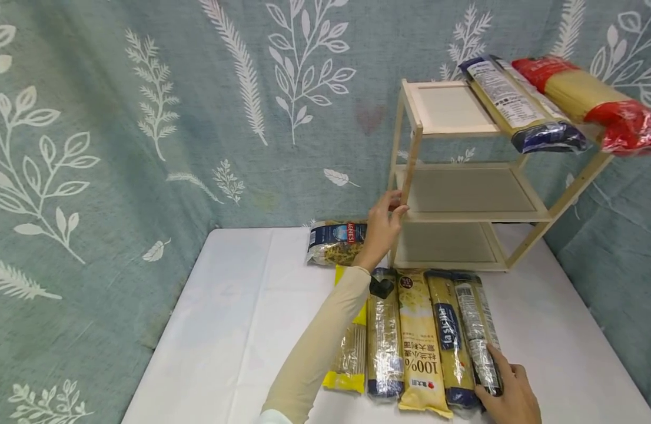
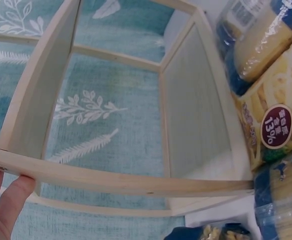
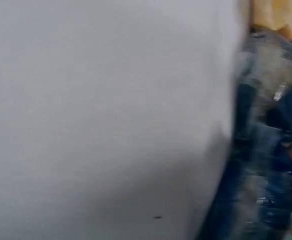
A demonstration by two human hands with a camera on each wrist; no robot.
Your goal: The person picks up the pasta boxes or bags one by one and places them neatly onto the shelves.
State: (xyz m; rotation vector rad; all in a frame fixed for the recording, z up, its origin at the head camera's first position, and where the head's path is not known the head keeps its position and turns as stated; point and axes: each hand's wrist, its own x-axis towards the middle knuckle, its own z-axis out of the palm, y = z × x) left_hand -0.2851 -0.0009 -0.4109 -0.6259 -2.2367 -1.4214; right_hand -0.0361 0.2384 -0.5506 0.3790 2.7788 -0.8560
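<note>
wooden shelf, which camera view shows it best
The head view: it frames the wooden shelf with all three tiers. The left wrist view shows only part, close up; the right wrist view, nothing recognisable of it.

Bare tabletop (image 1: 214, 330) is giving passage left of the row of pasta packets (image 1: 418, 330), which are crowding the wooden rack (image 1: 444, 109). Its lower shelves (image 1: 463, 188) are leaving entry from the front; the left hand (image 1: 382, 227) is obstructing the left front post (image 1: 412, 165).
</note>
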